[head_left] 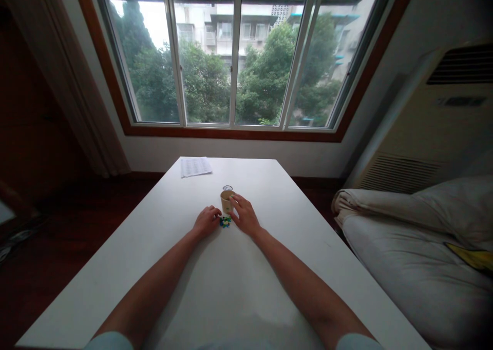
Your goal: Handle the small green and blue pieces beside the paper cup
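Observation:
A brown paper cup (226, 204) stands upright on the white table (246, 288), its mouth facing up. My right hand (245, 215) is at the cup's right side, fingers at the rim and thumb low beside it. In front of the cup lies a small cluster of blue, green and yellow pieces (225, 221), too small to name one by one. My left hand (208, 220) rests just left of these pieces, its fingers curled and fingertips close together at their edge. Whatever may be between those fingertips is too small to make out.
Behind the cup sits a small round thing with a dark outline (227, 188). Printed paper sheets (196, 167) lie at the table's far left corner. A cushioned seat (408, 237) stands to the right, and a window (231, 62) is beyond the table.

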A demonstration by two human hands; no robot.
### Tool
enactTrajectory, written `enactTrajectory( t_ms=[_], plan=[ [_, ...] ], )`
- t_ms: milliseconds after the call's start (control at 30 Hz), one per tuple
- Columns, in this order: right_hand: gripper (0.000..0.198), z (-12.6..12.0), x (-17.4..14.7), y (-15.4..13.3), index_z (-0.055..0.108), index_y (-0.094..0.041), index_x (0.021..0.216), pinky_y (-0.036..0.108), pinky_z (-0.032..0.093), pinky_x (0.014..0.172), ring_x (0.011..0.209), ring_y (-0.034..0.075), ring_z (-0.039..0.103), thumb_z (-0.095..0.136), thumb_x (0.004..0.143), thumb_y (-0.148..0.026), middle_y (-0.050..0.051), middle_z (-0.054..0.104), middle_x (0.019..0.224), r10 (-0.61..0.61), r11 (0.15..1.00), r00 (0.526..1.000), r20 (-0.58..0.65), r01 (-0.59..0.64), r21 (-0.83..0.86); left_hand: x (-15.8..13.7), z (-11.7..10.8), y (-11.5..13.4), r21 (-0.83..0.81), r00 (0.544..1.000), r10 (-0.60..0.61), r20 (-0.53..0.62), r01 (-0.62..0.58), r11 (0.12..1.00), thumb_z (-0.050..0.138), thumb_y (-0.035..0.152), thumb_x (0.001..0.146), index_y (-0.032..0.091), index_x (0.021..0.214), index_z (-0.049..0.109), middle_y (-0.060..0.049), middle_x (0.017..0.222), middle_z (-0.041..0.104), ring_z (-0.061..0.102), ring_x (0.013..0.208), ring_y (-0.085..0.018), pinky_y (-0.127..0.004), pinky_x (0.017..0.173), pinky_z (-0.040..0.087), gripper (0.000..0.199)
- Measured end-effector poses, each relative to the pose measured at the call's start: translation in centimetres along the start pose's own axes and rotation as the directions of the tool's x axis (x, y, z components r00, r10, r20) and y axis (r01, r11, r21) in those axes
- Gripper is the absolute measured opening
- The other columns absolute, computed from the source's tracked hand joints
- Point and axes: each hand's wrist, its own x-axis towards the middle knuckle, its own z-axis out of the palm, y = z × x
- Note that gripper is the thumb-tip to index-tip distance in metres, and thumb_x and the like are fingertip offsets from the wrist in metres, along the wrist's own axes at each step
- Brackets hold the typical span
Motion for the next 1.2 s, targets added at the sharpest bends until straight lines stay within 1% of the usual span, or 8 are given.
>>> enactTrajectory(
  t_ms=[333,533,600,667,767,900,1067,1200],
  plan=[
    [0.044,-0.4,-0.3,-0.1,0.051,-0.026,0.14,0.05,0.037,0.112,0.136,0.028,0.04,0.052,0.096,-0.03,0.011,0.047,0.145,0.029,0.999,0.999,-0.027,-0.028,0.025,0.0,-0.2,0.4,0.024,1.0,-0.026,0.014,0.025,0.999,0.056,0.018,0.086,0.022,0.097,0.071,-0.005,0.093,0.062,0.054,0.09,-0.019,-0.03,0.08,0.041,0.019],
    [0.027,-0.8,-0.5,0.4,0.061,-0.021,0.119,0.042,0.046,0.095,0.109,0.027,0.053,0.048,0.097,-0.031,0.012,0.058,0.114,0.168,0.986,0.982,-0.082,-0.168,0.009,-0.1,-0.4,0.2,0.009,1.0,-0.01,0.023,0.01,1.0,0.056,0.019,0.086,0.022,0.098,0.071,-0.006,0.095,0.063,0.055,0.091,-0.019,-0.03,0.08,0.042,0.02],
    [0.022,-0.7,-0.7,0.7,0.062,-0.021,0.112,0.036,0.047,0.086,0.098,0.024,0.056,0.049,0.097,-0.03,0.01,0.059,0.105,0.193,0.981,0.981,-0.03,-0.193,0.01,0.0,-0.4,0.1,0.009,1.0,-0.015,0.02,0.014,1.0,0.056,0.019,0.086,0.022,0.098,0.071,-0.006,0.095,0.063,0.055,0.09,-0.019,-0.03,0.079,0.042,0.019],
    [0.016,-0.5,-0.9,1.0,0.062,-0.022,0.105,0.031,0.045,0.076,0.085,0.019,0.056,0.052,0.096,-0.029,0.006,0.06,0.094,0.195,0.981,0.977,0.086,-0.195,0.0,-0.1,-0.4,0.2,0.01,1.0,-0.02,0.019,0.02,1.0,0.056,0.018,0.086,0.022,0.098,0.071,-0.006,0.094,0.063,0.055,0.09,-0.019,-0.03,0.079,0.042,0.02],
    [0.01,-0.1,-1.4,1.4,0.063,-0.024,0.096,0.026,0.038,0.067,0.073,0.015,0.053,0.059,0.092,-0.031,0.001,0.06,0.083,0.19,0.982,0.947,0.261,-0.187,-0.034,-0.1,-0.4,0.2,0.008,1.0,-0.016,0.026,0.016,1.0,0.056,0.019,0.086,0.023,0.099,0.07,-0.005,0.095,0.063,0.055,0.092,-0.019,-0.029,0.079,0.042,0.02],
    [0.013,0.2,-1.7,1.9,0.065,-0.024,0.094,0.025,0.033,0.064,0.07,0.015,0.052,0.064,0.088,-0.036,0.0,0.061,0.078,0.198,0.98,0.923,0.329,-0.194,-0.045,0.0,-0.3,0.1,0.006,1.0,-0.012,0.024,0.011,1.0,0.056,0.019,0.086,0.023,0.098,0.07,-0.005,0.095,0.062,0.055,0.093,-0.019,-0.03,0.08,0.042,0.019],
    [0.018,-0.1,-1.5,2.3,0.068,-0.025,0.097,0.024,0.034,0.064,0.068,0.014,0.052,0.07,0.083,-0.035,-0.001,0.06,0.078,0.18,0.976,0.905,0.385,-0.212,0.042,0.0,0.0,-0.2,-0.001,1.0,0.005,0.014,-0.005,1.0,0.055,0.019,0.086,0.022,0.098,0.07,-0.005,0.094,0.062,0.055,0.091,-0.019,-0.029,0.08,0.042,0.019],
    [0.03,-0.6,-1.1,2.6,0.067,-0.023,0.104,0.023,0.035,0.066,0.07,0.012,0.051,0.074,0.075,-0.028,-0.002,0.058,0.081,0.148,0.973,0.849,0.507,-0.216,0.078,0.0,0.0,-0.3,0.001,1.0,0.01,0.012,-0.01,1.0,0.055,0.019,0.085,0.022,0.098,0.07,-0.005,0.095,0.062,0.054,0.091,-0.019,-0.029,0.08,0.042,0.02]
  ],
)
